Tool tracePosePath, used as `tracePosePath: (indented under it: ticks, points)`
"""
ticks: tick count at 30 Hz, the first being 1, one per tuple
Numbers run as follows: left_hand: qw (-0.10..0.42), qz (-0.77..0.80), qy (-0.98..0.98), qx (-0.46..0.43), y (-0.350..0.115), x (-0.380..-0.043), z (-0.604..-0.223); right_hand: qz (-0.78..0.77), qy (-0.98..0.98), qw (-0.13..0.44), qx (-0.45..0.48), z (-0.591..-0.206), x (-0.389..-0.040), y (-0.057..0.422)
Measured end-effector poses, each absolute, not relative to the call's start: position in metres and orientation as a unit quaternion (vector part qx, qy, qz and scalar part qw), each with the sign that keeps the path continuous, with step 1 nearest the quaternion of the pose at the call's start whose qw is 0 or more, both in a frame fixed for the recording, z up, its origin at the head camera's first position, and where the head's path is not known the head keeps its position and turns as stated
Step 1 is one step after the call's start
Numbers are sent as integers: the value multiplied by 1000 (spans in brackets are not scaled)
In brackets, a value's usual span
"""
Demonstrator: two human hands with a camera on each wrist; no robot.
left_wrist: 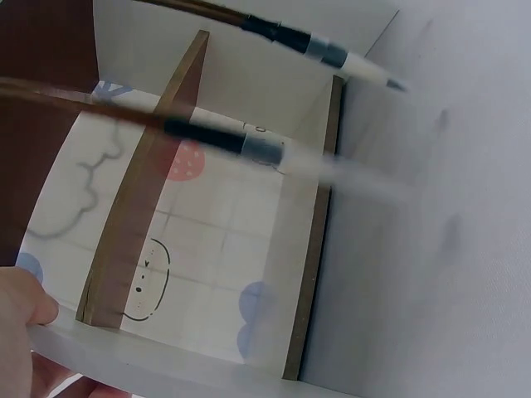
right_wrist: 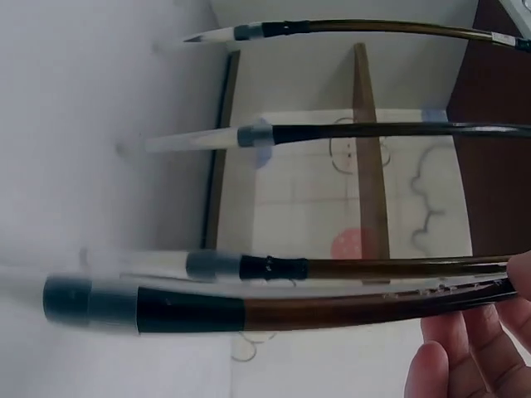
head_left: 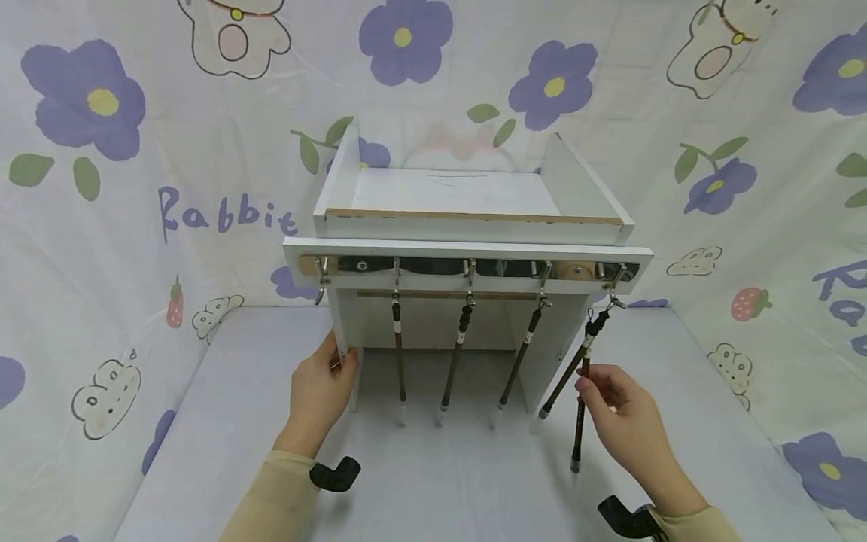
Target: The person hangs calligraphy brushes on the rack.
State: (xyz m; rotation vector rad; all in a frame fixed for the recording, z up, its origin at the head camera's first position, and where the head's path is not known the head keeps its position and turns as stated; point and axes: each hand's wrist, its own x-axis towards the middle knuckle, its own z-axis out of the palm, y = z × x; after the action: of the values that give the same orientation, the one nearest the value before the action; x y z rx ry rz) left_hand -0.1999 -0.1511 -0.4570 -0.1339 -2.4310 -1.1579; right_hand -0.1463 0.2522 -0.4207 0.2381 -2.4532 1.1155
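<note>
My right hand (head_left: 623, 410) pinches a calligraphy brush (head_left: 579, 433) by its dark brown handle between thumb and fingers. This brush points down, its top loop just left of the rightmost hook (head_left: 616, 286), and it overlaps another brush (head_left: 562, 388) hanging from that hook. In the right wrist view the held brush (right_wrist: 332, 313) lies closest, with a black and grey collar. My left hand (head_left: 320, 395) grips the left side panel (head_left: 345, 324) of a white wooden shelf, thumb inside it in the left wrist view. Three more brushes (head_left: 455, 361) hang from the middle hooks, white tips down.
A metal hook strip (head_left: 433, 266) runs along the shelf's front rail; its leftmost hook (head_left: 320, 282) is bare. Above it sits an open-topped tray section (head_left: 474, 218). The shelf stands on a white tabletop (head_left: 420, 482) before a flower-print cloth (head_left: 223, 150).
</note>
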Motion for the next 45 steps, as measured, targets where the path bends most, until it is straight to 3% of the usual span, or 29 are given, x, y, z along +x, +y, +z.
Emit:
tracePosePath:
  ticks: [12, 23, 45]
  points:
    - [210, -409, -887, -39, -150, -199, -458, 424, -872, 231, 81, -422, -142, 247]
    - [209, -414, -885, -38, -151, -198, -457, 447, -835, 301, 109, -414, -137, 241]
    - [204, -427, -881, -30, -151, -199, -460, 489, -783, 281, 262, -386, -137, 199]
